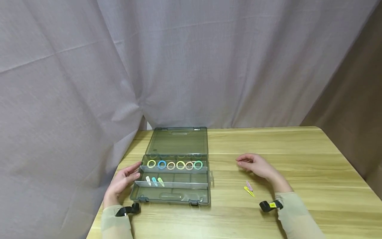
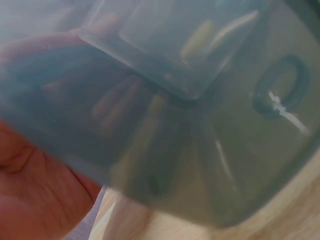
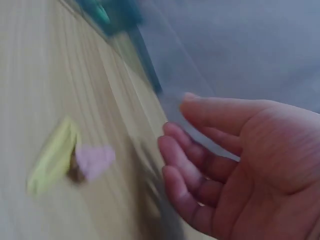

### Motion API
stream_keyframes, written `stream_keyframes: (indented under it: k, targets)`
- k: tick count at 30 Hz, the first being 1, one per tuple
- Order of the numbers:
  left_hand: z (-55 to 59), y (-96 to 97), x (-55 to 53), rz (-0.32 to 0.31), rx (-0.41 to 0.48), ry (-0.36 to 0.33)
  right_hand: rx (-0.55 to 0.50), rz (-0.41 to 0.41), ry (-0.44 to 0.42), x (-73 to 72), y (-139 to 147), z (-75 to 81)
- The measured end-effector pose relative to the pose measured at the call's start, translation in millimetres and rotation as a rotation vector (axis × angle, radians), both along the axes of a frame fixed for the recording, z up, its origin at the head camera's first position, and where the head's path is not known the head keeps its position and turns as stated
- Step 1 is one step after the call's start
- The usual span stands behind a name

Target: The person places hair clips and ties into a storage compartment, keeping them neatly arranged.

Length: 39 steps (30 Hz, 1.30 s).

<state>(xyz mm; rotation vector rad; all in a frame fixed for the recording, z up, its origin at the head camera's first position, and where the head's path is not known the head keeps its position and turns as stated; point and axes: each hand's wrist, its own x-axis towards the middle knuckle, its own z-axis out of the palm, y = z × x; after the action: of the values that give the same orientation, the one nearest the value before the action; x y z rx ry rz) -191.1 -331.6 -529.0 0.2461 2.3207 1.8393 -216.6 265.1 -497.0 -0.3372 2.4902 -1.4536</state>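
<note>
My left hand (image 1: 118, 183) is at the left side of a translucent grey-green compartment box (image 1: 170, 199), its thumb and fingertips right at the wall. The box stands with its lid (image 1: 180, 142) laid back. Coloured hair ties (image 1: 162, 164), several of them, line the back row; a white, a blue and a yellow-green snap hair clip (image 1: 161, 181) lie in the middle row. Above the table at the right, my right hand (image 1: 258, 166) is loosely curled with nothing in it. Near it lie a yellow snap hair clip (image 1: 249, 191) and a pink snap hair clip (image 1: 249, 186), side by side.
The wood-grain table (image 1: 232, 217) carries everything. Behind it and along the left hangs a grey curtain (image 1: 194, 66), close to the back edge. Each wrist wears a black camera strap (image 1: 271, 205).
</note>
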Motion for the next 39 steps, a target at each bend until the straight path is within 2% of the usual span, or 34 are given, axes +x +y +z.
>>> stream_keyframes:
  k: [3, 10, 13, 18, 26, 33, 39]
  targets:
    - [-2.4, 1.4, -1.0, -0.004, 0.005, -0.001, -0.009, -0.021, -0.06, 10.2, 20, -7.5]
    - [-5.3, -0.7, -1.7, -0.003, 0.01, 0.005, -0.059, 0.131, -0.108, 18.1, 40, -16.0]
    - [-5.7, -1.3, -1.7, -0.009, 0.015, 0.0, -0.015, 0.149, -0.119, 20.8, 39, -14.0]
    - [-4.0, -0.7, -0.1, -0.005, 0.037, -0.022, 0.072, 0.167, -0.104, 23.9, 34, -9.6]
    - [-2.7, 0.6, -0.7, -0.002, 0.04, -0.036, 0.054, 0.175, -0.062, 26.2, 27, -9.7]
    - [-3.3, 0.5, -1.4, -0.006, 0.035, -0.026, 0.108, 0.117, -0.018, 27.3, 23, -13.3]
    - [-3.6, 0.3, -1.1, -0.005, 0.032, -0.017, 0.171, 0.104, 0.032, 26.7, 22, -13.5]
